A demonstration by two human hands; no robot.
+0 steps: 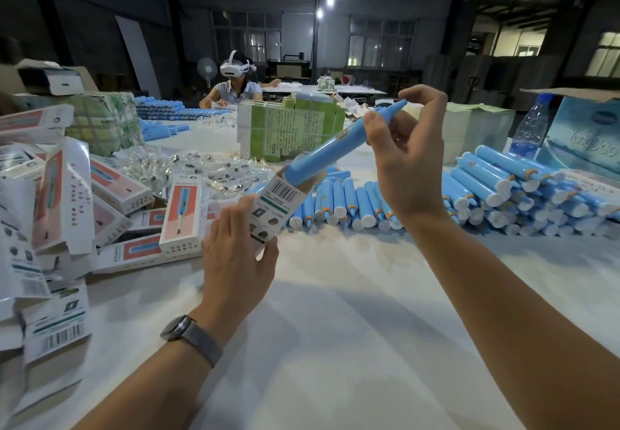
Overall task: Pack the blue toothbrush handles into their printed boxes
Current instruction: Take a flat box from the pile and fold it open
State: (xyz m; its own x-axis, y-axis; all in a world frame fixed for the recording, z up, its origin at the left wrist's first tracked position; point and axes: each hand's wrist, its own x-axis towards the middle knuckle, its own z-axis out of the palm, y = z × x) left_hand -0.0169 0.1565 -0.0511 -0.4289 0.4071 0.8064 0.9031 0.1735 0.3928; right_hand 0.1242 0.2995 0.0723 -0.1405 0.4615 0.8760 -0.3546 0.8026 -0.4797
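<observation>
**Handle half-entered in the box, both hands raised over the tabletop**

At the far left, a heap of printed boxes (110, 194), red-and-white with a picture of the brush, lies tumbled over the white tabletop (335, 329), some flat, some folded up. Behind them sits a spread of small clear packets (188, 167).

The left forearm comes up from the lower edge, a grey watch (191, 334) strapped at the wrist. The left hand (235, 255) is seen from its back, the fingers wrapped round the lower part of a tilted printed box (275, 201), whose barcode panel faces the camera; this grip is clamped on the box, with the thumb on its right edge. The box's open mouth points up and to the right.

A blue toothbrush handle (335, 147) slants from that mouth up toward the right, its lower end inside the box, its tapered tip highest. The right hand (409, 161) is raised with the wrist bent, the forearm running down to the lower right corner. Its grip pinches the handle's upper end between thumb and fingertips, the other fingers curled loosely.

Behind the hands stands a green block of stacked cartons (288, 124), and a seated person wearing a white headset (235, 67) works farther back. To the right, loose blue handles (486, 188) are piled on the tabletop, beside a water bottle (533, 127).
</observation>
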